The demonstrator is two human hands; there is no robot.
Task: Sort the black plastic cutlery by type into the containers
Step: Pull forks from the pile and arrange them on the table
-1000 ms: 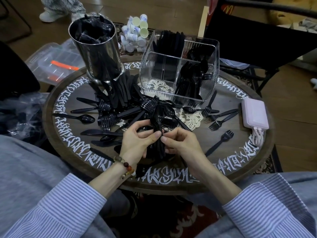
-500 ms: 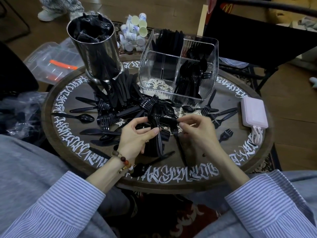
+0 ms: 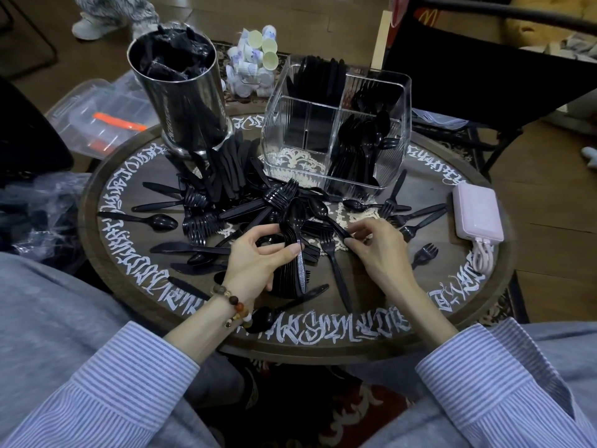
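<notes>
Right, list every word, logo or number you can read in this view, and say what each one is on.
Golden arches "M" logo: on the brown paper bag behind the chair.
White calligraphy ring: on the round table, stylised, not readable.
Engraved lettering: on the steel canister, too blurred.
Blue print: on the small cups, too small.

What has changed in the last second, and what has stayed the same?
The right hand left the spoon stack, moved right to the loose cutlery and now pinches the handle of a spoon lying on the table. The left hand still grips the stack in the same place. The clear container, the metal cylinder and the power bank have not moved.
</notes>
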